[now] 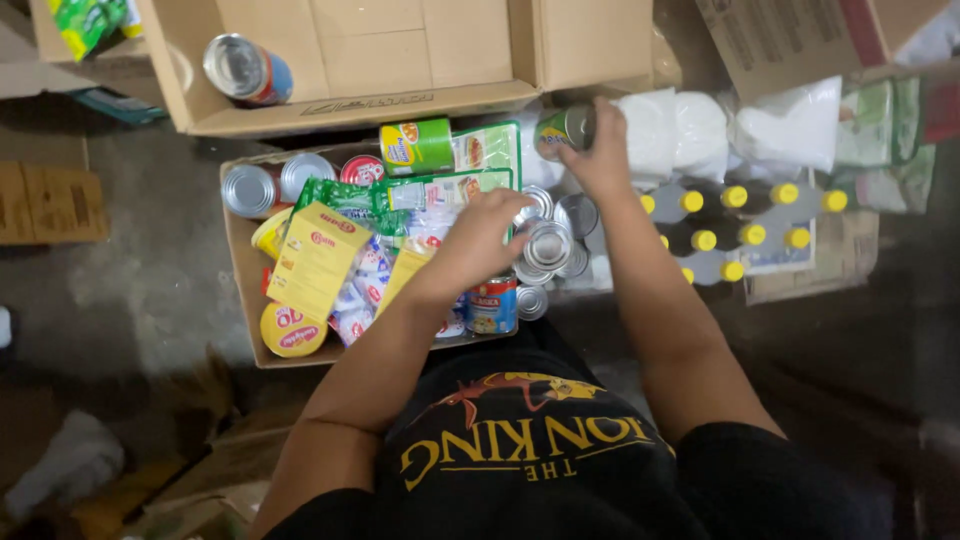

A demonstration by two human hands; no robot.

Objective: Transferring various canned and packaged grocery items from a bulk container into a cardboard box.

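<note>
Packing was under way: the right hand wrapped its grip around a green-labelled tin can above the bottles, while the left hand, fingers curled, rested on stacked cans beside the filled carton. Placing the can needed a free gap.

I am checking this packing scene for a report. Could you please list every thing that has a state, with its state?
Left hand: fingers resting on the stacked cans, closed or not unclear.
Right hand: gripping a green-labelled can, lifted.
Small cardboard box: open, packed full.
Large cardboard box: open, one can lying on its side inside.
Dark bottles: capped yellow, upright.
White bags: lying behind the bottles.
</note>
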